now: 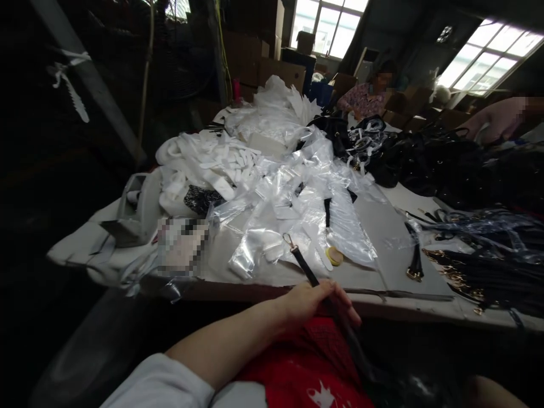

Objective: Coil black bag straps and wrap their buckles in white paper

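Note:
My left hand (317,300) is over the table's front edge, its fingers closed around a black strap (305,265). A gold-coloured snap hook (289,241) on the strap's end points away from me, over the table. The strap's other part runs down to the right past my red apron (314,362) and blurs into the dark. Only a bit of skin of my right hand or arm (493,392) shows at the bottom right edge, with its fingers hidden. Beyond my left hand lie clear plastic bags (310,192) and a yellow tape roll (334,256).
White strips (199,164) are heaped at the left behind a grey tape dispenser (138,209). Black straps with gold hooks (488,277) lie on the right, below a pile of black bags (429,164). Across the table (374,226) a person (365,99) sits; another person's sleeve (495,119) shows far right.

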Action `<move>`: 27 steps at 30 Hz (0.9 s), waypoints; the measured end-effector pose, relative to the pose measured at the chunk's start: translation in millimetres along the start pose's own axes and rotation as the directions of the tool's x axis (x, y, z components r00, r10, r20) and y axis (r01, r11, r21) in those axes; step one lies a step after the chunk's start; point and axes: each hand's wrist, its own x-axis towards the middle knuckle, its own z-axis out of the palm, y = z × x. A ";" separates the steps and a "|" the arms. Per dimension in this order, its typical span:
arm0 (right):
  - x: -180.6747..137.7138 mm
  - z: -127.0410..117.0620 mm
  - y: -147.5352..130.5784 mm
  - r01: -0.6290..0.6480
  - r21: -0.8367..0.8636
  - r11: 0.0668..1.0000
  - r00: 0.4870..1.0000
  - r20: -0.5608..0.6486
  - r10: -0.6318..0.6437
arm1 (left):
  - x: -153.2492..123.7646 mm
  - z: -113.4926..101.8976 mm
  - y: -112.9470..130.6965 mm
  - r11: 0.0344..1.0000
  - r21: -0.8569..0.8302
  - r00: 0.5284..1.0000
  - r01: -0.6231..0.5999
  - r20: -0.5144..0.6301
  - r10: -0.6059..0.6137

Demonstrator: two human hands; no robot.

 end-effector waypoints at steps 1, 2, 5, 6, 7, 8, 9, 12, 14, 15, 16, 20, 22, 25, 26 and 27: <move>7.9 5.3 -22.8 -0.076 0.002 0.997 0.997 0.016 0.076 | -0.1 -1.2 -10.1 0.999 -0.011 0.998 0.049 0.034 -0.049; 12.4 11.8 -51.1 -0.052 0.072 0.996 0.997 -0.057 0.056 | 0.0 -1.8 -20.7 0.995 -0.005 0.992 0.100 0.072 -0.100; 7.5 37.0 -151.4 0.221 0.428 0.876 0.966 0.024 -0.256 | -0.1 -0.5 -50.3 0.960 0.146 0.956 0.240 0.139 -0.260; 2.4 46.4 -183.0 0.236 0.533 0.813 0.930 0.119 -0.348 | -0.7 0.2 -57.3 0.928 0.264 0.949 0.264 0.098 -0.298; -3.0 55.6 -210.5 0.207 0.600 0.772 0.892 0.208 -0.401 | -1.8 0.4 -62.2 0.873 0.400 0.948 0.281 0.025 -0.316; -8.0 64.0 -232.5 0.157 0.640 0.752 0.861 0.284 -0.421 | -3.2 -0.1 -64.8 0.798 0.525 0.949 0.294 -0.062 -0.309; -12.0 71.2 -248.6 0.112 0.675 0.730 0.832 0.338 -0.440 | -5.2 -1.8 -65.1 0.720 0.622 0.948 0.309 -0.139 -0.287; -16.9 83.5 -263.7 0.060 0.739 0.671 0.844 0.321 -0.429 | -12.8 -13.5 -55.2 0.595 0.732 0.939 0.331 -0.192 -0.286; -16.3 85.1 -255.7 0.095 0.760 0.643 0.886 0.230 -0.402 | -18.1 -24.2 -44.1 0.594 0.744 0.943 0.307 -0.153 -0.296; -15.8 84.9 -249.7 0.106 0.761 0.640 0.898 0.203 -0.390 | -20.1 -29.1 -38.4 0.618 0.724 0.946 0.307 -0.160 -0.282; -15.6 84.6 -243.6 0.100 0.758 0.645 0.903 0.203 -0.379 | -21.6 -33.2 -32.9 0.669 0.674 0.949 0.313 -0.189 -0.254; -17.4 84.2 -228.4 0.044 0.703 0.709 0.882 0.306 -0.358 | -22.4 -39.0 -14.4 0.912 0.368 0.928 0.183 -0.371 -0.036; -19.2 83.8 -227.2 0.058 0.670 0.740 0.872 0.327 -0.364 | -21.3 -37.1 -8.3 0.917 0.394 0.921 0.063 -0.376 0.098; -22.0 80.3 -228.7 0.090 0.641 0.762 0.853 0.346 -0.391 | -18.9 -34.6 -5.0 0.842 0.540 0.909 0.020 -0.360 0.209; -23.0 78.5 -229.1 0.098 0.638 0.764 0.848 0.348 -0.400 | -17.9 -34.7 -5.4 0.820 0.572 0.902 0.029 -0.368 0.224; -23.8 76.6 -229.0 0.105 0.636 0.764 0.844 0.350 -0.407 | -16.9 -35.2 -6.0 0.806 0.590 0.896 0.040 -0.379 0.233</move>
